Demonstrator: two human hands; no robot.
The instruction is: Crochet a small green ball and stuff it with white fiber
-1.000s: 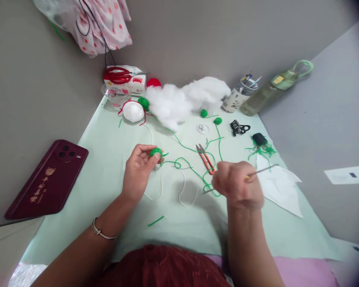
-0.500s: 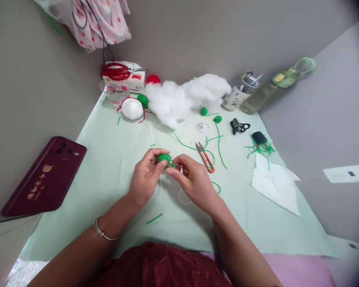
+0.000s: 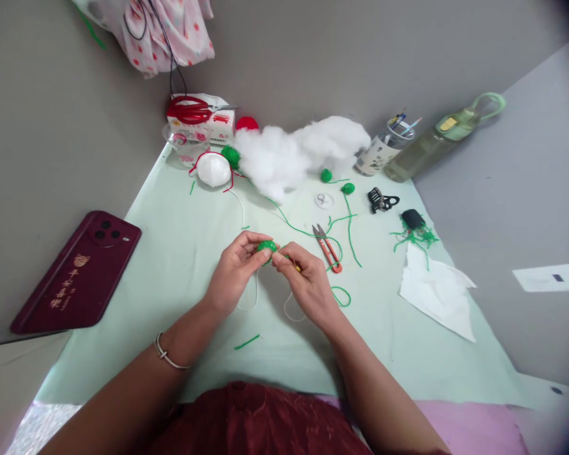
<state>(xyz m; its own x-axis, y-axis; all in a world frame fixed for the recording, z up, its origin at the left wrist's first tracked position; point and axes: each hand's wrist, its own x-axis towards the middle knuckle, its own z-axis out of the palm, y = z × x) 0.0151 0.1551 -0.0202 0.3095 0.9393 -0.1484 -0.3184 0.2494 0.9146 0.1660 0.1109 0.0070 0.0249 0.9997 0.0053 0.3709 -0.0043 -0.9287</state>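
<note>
My left hand (image 3: 237, 268) is closed around a small green crocheted piece (image 3: 267, 246), pinching it between thumb and fingers. Close against it, my right hand (image 3: 306, 275) grips what looks like a crochet hook; only a bit of its yellow handle (image 3: 298, 268) shows, and its tip is hidden at the piece. A thin white yarn (image 3: 256, 291) hangs below the hands in loops. Orange-handled thread snips (image 3: 329, 249) lie just beyond my right hand, with green yarn (image 3: 294, 227) running past them.
White stuffing (image 3: 275, 161), a white yarn ball (image 3: 213, 169) and small green balls (image 3: 348, 188) lie farther back. A pen cup (image 3: 382, 148) and a bottle (image 3: 436, 142) stand back right. A black hair claw (image 3: 382, 201) and white paper (image 3: 431, 294) lie right, a maroon phone-shaped case (image 3: 78, 272) left.
My right hand has drawn in against the green piece, and the short strand between the hands is now covered. The whole view has shifted slightly.
</note>
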